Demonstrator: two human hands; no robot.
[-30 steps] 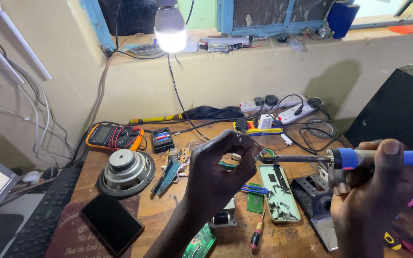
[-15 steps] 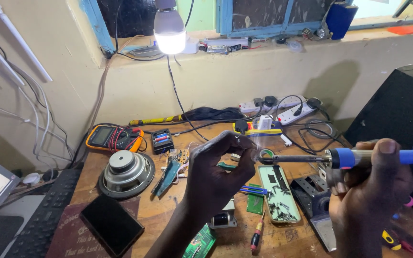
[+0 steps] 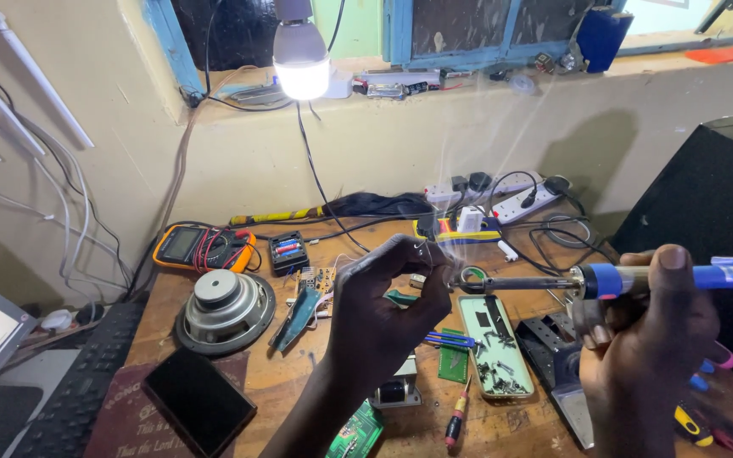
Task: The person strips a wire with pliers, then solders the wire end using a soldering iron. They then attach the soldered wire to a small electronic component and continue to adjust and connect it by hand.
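Presently my left hand [image 3: 383,314] pinches a thin wire [image 3: 422,248] at its fingertips, raised above the scuffed wooden bench [image 3: 290,382]. My right hand [image 3: 646,339] grips a blue-handled soldering iron [image 3: 604,280], its slim metal tip level beside the wire, pale smoke rising.

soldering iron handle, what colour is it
Blue, on the soldering iron in the right hand; head view.

We record both forearms bare, no sleeves; left hand [image 3: 383,318] and right hand [image 3: 651,339] carry no gloves, rings or watch.
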